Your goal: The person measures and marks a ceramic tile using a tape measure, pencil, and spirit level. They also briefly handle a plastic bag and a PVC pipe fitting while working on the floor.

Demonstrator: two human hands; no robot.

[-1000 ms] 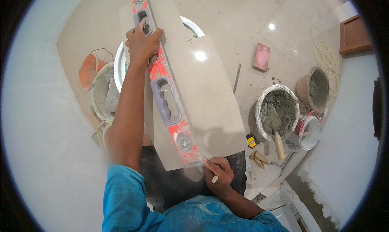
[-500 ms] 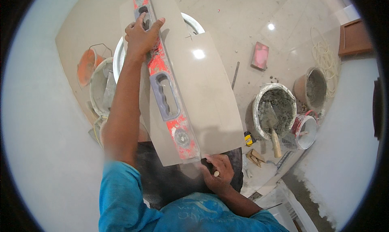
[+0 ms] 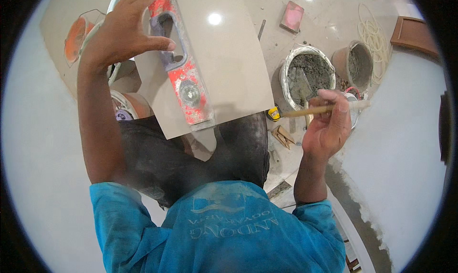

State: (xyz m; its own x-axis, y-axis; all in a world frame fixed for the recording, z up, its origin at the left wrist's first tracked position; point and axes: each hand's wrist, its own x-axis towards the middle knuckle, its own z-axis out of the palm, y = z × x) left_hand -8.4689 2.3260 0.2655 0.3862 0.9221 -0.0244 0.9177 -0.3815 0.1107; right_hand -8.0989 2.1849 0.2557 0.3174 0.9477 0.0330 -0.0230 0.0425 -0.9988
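A long red spirit level (image 3: 182, 78) with a grey handle lies flat along a large beige tile (image 3: 234, 77) in front of my knees. My left hand (image 3: 121, 34) is at the level's left side, fingers and thumb spread; its thumb tip reaches over the handle opening, and whether it touches cannot be told. Away from the tile, off its right near corner, my right hand (image 3: 329, 127) is raised, its fingers closed around a thin brown pencil (image 3: 298, 113). The pencil points left, and its pale end sticks out to the right.
Right of the tile stands a bucket of grey mortar (image 3: 310, 68) with a trowel in it, beside a second bucket (image 3: 359, 63). A yellow tape measure (image 3: 273, 113) lies by the tile's corner. Farther off are a pink block (image 3: 292, 17), coiled hose (image 3: 372, 39) and, leftward, an orange bucket (image 3: 76, 36).
My left hand has loosened from the level and drawn to its left. My right hand has moved from the tile's near edge out to the right, carrying the pencil. The view has shifted nearer my body.
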